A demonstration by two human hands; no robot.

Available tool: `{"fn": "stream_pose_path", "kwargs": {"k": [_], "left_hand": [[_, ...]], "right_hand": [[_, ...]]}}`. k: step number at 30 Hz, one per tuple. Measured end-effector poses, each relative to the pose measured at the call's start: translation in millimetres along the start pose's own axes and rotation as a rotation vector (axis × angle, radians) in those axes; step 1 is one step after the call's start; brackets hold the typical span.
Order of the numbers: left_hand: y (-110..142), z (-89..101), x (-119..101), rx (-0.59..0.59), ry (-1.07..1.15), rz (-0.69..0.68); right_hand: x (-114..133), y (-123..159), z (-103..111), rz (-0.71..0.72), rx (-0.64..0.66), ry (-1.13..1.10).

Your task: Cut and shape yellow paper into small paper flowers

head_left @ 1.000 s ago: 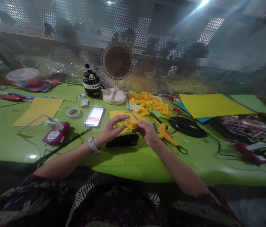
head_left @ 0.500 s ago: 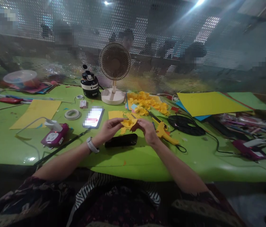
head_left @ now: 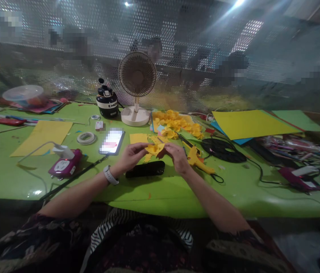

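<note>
Between both hands is a yellow paper flower [head_left: 155, 149], raised a little over the table. My left hand [head_left: 131, 156] pinches its left edge with thumb and fingers. On the other side, my right hand [head_left: 176, 156] closes on its right edge, the fingertips partly hidden. Below the hands lies a black elongated object [head_left: 145, 169], its kind unclear. A yellow glue gun [head_left: 199, 161] rests just right of my right hand. Behind the hands is a pile of yellow paper flowers [head_left: 174, 120], with a yellow paper sheet [head_left: 137, 138] in front of it.
A white fan [head_left: 136, 115] and a black bottle [head_left: 107, 104] stand at the back. Left are a lit phone [head_left: 112, 141], a tape roll [head_left: 86, 138] and a purple power adapter [head_left: 64, 165]. Right are a black coil [head_left: 224, 149] and large yellow card [head_left: 250, 124].
Almost nothing differs. Both hands keep hold of the paper flower in the same place, and the whole view has shifted very slightly.
</note>
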State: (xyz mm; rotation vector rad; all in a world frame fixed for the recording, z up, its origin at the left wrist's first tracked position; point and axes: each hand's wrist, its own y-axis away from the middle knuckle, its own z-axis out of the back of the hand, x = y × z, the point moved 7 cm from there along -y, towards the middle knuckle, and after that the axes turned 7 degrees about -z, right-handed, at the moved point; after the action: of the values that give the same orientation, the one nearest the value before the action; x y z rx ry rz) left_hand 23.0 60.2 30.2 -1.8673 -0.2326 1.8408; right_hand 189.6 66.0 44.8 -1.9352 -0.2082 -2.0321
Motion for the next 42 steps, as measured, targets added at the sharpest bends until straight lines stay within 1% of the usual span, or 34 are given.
{"fn": "stream_pose_path", "kwargs": {"k": [9, 13, 20, 28, 35, 39, 42], "left_hand": [[0, -0.8, 0, 0.007, -0.006, -0.018], [0, 0.7, 0, -0.008, -0.005, -0.013], [0, 0.7, -1, -0.007, -0.012, -0.001], [0, 0.4, -4, 0.000, -0.139, -0.116], [-1, 2.6, 2, -0.022, -0.159, -0.098], [0, 2.7, -1, -0.010, -0.243, -0.157], [1, 2.5, -4, -0.009, -0.321, -0.197]], "right_hand": [[-5, -1, 3, -0.005, -0.013, -0.009], [-1, 0, 2, 0.000, -0.008, 0.020], [5, 1, 3, 0.003, -0.048, 0.078], [5, 0, 6, 0.031, -0.108, 0.177], [1, 0, 7, 0.004, -0.101, 0.148], [-2, 0, 7, 0.012, -0.124, 0.157], [-1, 1, 8, 0.047, -0.159, 0.213]]}}
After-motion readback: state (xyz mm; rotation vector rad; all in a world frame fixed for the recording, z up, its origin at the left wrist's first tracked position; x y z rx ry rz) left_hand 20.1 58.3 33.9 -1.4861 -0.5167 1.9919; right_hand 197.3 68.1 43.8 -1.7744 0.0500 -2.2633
